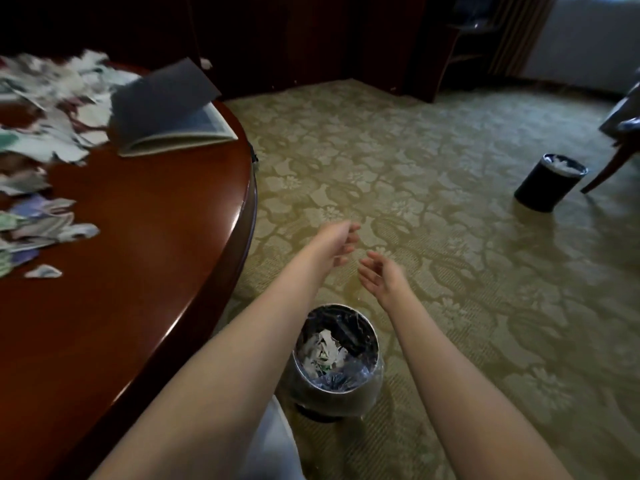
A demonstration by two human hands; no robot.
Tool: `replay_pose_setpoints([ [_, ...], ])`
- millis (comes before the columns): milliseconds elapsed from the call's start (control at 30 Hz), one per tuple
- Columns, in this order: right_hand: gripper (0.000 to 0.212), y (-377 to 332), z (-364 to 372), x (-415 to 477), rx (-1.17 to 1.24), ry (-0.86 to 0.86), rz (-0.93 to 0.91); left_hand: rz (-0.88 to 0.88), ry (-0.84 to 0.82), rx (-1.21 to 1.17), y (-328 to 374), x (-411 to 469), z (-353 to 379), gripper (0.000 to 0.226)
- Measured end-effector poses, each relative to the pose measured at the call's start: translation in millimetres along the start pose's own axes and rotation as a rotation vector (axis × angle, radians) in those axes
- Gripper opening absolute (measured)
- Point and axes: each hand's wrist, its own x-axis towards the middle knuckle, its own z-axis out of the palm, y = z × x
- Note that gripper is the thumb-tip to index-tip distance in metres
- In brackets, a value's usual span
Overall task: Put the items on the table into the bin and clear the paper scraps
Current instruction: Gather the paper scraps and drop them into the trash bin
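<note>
Both empty, fingers loose: my left hand (341, 242) and right hand (379, 278) hover just past the bin (334, 400); scraps (52, 140) lie on the table (138, 254), leftward, nearer my left hand.

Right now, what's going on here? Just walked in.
A person is clearing a round wooden table. The left hand and right hand are both empty, fingers relaxed, held out over the carpet just beyond a lined bin at their feet. That bin holds paper scraps. Many torn paper pieces and an open booklet lie on the table. A second black bin stands farther off.
</note>
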Motion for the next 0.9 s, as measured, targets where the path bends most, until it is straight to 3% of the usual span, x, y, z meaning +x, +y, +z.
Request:
replay_pose_setpoints([
  [333, 0.023, -63, 51, -67, 0.204, -0.218, -0.174, 0.334, -0.007, 0.064, 94, -83, -23, 0.017],
  [567, 0.024, -79, 100, -127, 0.279, -0.481, -0.171, 0.442, 0.166, 0.132, 118, -133, -88, 0.016],
  [767, 0.023, -64, 151, -171, -0.042, -0.685, -0.261, 0.5, 0.422, 0.413, 100, -176, -159, 0.027],
  [900, 0.011, -36, 181, -189, -0.471, -0.833, -0.382, 0.481, 0.543, 0.6, 85, -198, -201, 0.017],
])
